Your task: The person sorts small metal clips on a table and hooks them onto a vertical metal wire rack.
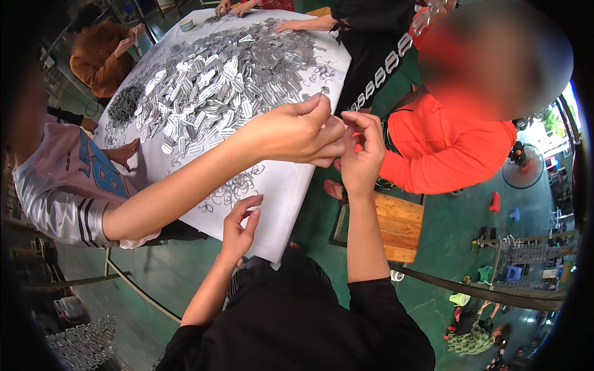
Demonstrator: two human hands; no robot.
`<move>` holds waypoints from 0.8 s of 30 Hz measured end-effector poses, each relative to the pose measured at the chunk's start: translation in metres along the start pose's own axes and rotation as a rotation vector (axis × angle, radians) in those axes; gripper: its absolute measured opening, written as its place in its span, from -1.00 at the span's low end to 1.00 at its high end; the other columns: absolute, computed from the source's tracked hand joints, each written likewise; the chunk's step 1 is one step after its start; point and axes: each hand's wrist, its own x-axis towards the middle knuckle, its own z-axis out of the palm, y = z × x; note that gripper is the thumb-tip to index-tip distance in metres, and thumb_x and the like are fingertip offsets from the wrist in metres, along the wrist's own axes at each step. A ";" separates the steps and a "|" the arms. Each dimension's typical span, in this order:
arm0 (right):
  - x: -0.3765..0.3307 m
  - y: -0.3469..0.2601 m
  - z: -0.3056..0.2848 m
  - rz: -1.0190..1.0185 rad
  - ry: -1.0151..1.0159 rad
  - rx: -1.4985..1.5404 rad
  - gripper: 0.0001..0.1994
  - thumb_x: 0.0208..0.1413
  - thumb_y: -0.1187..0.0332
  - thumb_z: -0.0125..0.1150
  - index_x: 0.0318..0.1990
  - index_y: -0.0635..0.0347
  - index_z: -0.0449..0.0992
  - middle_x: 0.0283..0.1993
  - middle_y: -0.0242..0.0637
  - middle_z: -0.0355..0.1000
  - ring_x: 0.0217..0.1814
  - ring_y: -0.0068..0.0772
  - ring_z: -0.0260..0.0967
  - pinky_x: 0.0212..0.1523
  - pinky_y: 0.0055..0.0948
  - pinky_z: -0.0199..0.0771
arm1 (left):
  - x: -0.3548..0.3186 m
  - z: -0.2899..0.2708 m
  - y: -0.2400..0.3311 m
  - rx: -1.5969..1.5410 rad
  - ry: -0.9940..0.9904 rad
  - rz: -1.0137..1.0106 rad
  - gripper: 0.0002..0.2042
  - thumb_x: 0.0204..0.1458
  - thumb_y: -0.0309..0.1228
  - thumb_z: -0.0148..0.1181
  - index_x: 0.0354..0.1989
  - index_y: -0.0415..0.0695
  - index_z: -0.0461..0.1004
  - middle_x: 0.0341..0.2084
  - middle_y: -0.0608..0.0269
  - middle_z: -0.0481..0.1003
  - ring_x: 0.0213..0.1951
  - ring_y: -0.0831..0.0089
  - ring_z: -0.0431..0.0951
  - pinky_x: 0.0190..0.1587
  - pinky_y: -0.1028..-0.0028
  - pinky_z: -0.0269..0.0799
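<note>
My right hand (362, 151) is raised beyond the table's right edge, fingers bent and closed; whatever they hold, if anything, is too small or hidden to name. It meets the hand (303, 130) of a co-worker, whose bare arm reaches across from the left. That hand's thumb and forefinger are pinched together. Lower down, my left hand (238, 230) hovers at the table's near edge, its curved fingers apart from the thumb with nothing seen between them. Just beyond it lie loose wire hooks (232, 188) on the white table covering (281, 201).
A broad heap of flat, slotted silver metal pieces (216, 83) covers the table's middle, with a dark pile of small parts (125, 105) at its left. Co-workers surround the table; one in an orange-red top (442, 145) sits close on the right. A wooden bench (396, 229) stands near my right arm.
</note>
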 end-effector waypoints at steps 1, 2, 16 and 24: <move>-0.001 -0.001 -0.002 0.007 0.003 -0.019 -0.79 -0.04 0.63 0.20 -0.21 0.23 0.47 -0.24 -0.36 0.34 -0.40 -0.64 0.26 -0.53 -0.68 0.22 | -0.002 -0.002 0.000 -0.008 0.003 0.002 -0.74 0.09 -0.56 0.00 -0.03 -0.22 0.44 -0.11 0.12 0.46 -0.07 0.38 0.47 -0.09 0.45 0.41; 0.000 -0.002 -0.004 0.013 -0.005 -0.031 -0.81 -0.03 0.59 0.21 -0.22 0.23 0.48 -0.23 -0.36 0.34 -0.40 -0.65 0.25 -0.52 -0.68 0.21 | -0.004 -0.003 0.000 -0.016 0.006 0.003 -0.75 0.09 -0.56 0.00 -0.04 -0.22 0.44 -0.12 0.13 0.47 -0.08 0.39 0.47 -0.09 0.46 0.41; 0.064 -0.016 0.002 0.330 -0.300 -0.003 -0.70 -0.08 0.21 0.36 -0.38 0.33 0.59 -0.43 -0.32 0.44 -0.45 -0.58 0.35 -0.41 -0.59 0.35 | -0.018 -0.026 -0.013 -0.020 0.015 -0.032 -0.79 0.11 -0.53 0.00 -0.11 -0.21 0.48 -0.18 0.19 0.48 -0.12 0.45 0.47 -0.13 0.51 0.37; 0.085 -0.008 0.012 0.391 -0.368 -0.196 -0.73 -0.23 0.24 0.33 -0.49 0.31 0.60 -0.58 -0.26 0.49 -0.52 -0.54 0.40 -0.40 -0.50 0.38 | -0.019 -0.027 -0.015 -0.050 0.020 -0.017 -0.81 0.09 -0.53 0.02 -0.16 -0.20 0.51 -0.19 0.18 0.50 -0.15 0.46 0.48 -0.17 0.53 0.37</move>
